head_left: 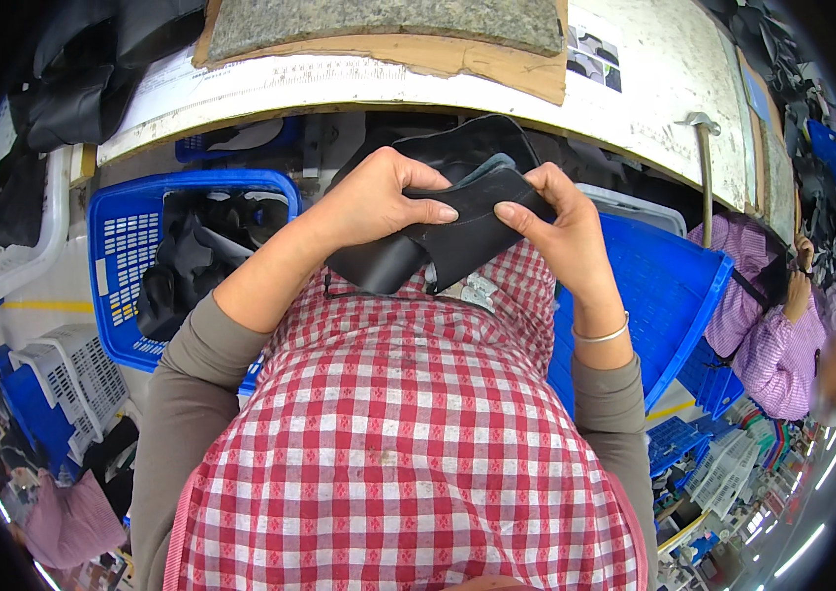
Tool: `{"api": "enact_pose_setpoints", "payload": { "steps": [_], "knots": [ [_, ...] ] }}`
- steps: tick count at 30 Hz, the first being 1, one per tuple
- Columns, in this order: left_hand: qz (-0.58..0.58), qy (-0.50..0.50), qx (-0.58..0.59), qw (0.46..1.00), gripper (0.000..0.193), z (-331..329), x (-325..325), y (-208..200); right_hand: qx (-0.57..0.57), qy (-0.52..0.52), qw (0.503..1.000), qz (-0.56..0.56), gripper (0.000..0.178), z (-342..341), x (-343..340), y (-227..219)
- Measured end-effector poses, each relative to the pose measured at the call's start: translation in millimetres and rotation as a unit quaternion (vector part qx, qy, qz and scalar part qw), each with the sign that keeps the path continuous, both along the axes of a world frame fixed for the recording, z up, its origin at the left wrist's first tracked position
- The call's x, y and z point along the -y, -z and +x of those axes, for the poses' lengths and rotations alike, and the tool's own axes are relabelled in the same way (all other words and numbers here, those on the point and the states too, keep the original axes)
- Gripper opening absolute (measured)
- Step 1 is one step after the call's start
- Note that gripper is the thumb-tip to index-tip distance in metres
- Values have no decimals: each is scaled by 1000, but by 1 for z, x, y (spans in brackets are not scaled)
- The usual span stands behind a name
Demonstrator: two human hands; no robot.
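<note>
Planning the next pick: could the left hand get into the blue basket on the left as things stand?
Probably yes. The blue basket sits open-topped just beside the left hand, nothing between, but that hand grips the black piece.

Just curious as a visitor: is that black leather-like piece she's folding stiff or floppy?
Probably floppy: the black leather-like piece curves and folds between left hand and right hand. Likely light, since fingertips alone pinch it. Its smooth sheen suggests it could slip.

Left hand (374,202) and right hand (561,231) grip a folded black leather piece (457,227) above a checked apron (408,443); blue basket (123,266) beneath the worktop (654,89).
</note>
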State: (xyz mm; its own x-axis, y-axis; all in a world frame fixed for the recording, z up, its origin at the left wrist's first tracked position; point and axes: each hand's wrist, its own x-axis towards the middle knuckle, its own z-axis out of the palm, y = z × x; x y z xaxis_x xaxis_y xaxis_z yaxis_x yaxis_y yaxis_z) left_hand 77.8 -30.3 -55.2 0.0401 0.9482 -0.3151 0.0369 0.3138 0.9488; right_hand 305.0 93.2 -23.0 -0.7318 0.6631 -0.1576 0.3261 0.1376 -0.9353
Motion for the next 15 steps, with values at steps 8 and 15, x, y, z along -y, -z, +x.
{"api": "enact_pose_setpoints", "payload": {
  "steps": [8,15],
  "knots": [
    [70,-3,95,993,44,3,1,6,47,22,994,92,30,-6,12,-2],
    [73,-8,114,991,50,2,6,13,0,57,998,17,41,-8,16,1]
  ]
}}
